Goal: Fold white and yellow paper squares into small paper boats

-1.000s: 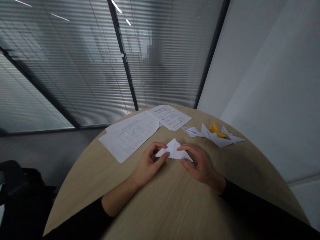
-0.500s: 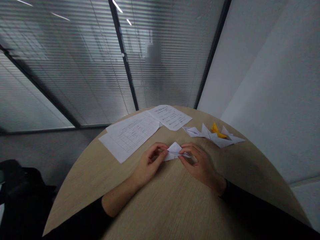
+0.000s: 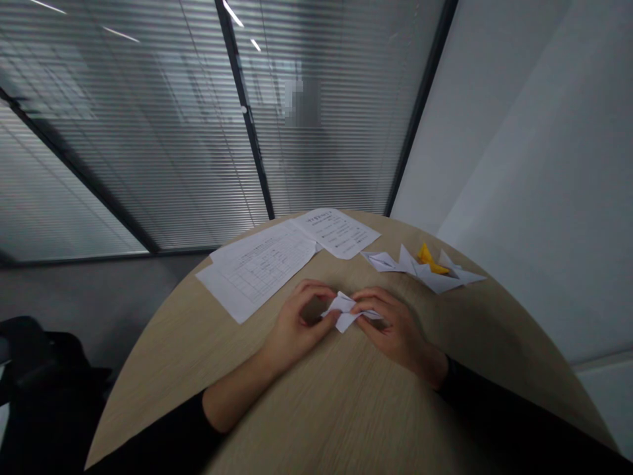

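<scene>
A small piece of folded white paper [image 3: 345, 321] is between my two hands, over the middle of the round table. My left hand [image 3: 300, 321] pinches its left side, with the thumb at the near face and the fingers curled behind. On the other side, my right hand [image 3: 393, 326] grips the paper's right part between thumb and fingers. Flaps point away from me and toward me; my fingertips hide some of the folds. Beyond my right hand lie white folded paper boats [image 3: 438, 282], and a small yellow folded paper boat [image 3: 431, 258] sits among them.
Printed sheets [image 3: 267, 264] lie overlapping at the far left of the wooden table [image 3: 306, 415]. A blind-covered glass partition [image 3: 316, 165] stands behind the table, a pale wall [image 3: 534, 198] to the right. A black chair [image 3: 44, 369] is at the lower left.
The folded paper has turned and its flaps have opened out, with one now pointing toward me. Both hands have shifted their fingers on it slightly.
</scene>
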`<state>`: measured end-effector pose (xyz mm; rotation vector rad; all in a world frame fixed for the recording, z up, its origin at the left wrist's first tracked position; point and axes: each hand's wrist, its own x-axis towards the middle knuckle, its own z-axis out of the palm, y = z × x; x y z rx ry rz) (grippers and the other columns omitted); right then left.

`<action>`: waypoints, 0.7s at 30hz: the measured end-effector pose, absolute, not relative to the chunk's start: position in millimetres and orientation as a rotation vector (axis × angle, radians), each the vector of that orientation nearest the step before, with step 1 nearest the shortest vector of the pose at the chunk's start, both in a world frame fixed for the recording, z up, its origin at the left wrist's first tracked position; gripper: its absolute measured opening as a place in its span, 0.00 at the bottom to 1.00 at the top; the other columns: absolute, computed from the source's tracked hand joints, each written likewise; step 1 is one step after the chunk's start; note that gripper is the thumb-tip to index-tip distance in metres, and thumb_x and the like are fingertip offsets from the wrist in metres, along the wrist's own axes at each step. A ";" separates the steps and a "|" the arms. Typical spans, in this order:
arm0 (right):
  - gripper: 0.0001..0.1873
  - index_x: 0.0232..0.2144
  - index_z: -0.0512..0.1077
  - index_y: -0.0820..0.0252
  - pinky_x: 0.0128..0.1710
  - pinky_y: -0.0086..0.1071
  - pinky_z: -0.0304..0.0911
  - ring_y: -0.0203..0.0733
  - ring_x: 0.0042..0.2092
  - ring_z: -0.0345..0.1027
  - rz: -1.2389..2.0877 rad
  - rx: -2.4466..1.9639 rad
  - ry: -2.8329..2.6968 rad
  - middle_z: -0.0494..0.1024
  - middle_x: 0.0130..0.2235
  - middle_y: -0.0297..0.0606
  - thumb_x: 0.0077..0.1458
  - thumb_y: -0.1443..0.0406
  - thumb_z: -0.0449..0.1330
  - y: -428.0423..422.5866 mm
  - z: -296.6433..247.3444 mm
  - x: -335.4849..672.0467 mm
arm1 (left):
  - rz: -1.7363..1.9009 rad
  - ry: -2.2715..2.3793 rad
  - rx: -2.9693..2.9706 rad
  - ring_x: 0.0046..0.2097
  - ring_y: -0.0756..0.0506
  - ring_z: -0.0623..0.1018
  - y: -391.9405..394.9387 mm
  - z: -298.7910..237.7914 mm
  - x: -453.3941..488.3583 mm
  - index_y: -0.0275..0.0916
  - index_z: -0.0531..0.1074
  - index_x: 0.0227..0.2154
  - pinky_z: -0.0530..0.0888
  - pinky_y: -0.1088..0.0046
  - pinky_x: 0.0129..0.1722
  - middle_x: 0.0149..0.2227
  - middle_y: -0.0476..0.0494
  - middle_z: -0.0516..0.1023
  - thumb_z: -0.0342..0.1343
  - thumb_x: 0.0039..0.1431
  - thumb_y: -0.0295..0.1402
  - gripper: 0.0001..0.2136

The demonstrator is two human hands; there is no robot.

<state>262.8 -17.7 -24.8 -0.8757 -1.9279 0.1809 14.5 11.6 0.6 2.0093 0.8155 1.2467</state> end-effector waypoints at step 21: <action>0.18 0.58 0.77 0.48 0.63 0.52 0.74 0.50 0.53 0.84 -0.013 -0.778 -1.925 0.89 0.52 0.37 0.71 0.72 0.64 -19.5 -16.0 261.3 | 1.385 0.685 2.418 0.45 0.43 0.82 10.6 -0.5 7.6 0.45 0.85 0.49 0.75 0.62 0.48 0.44 0.46 0.85 0.70 0.74 0.32 0.05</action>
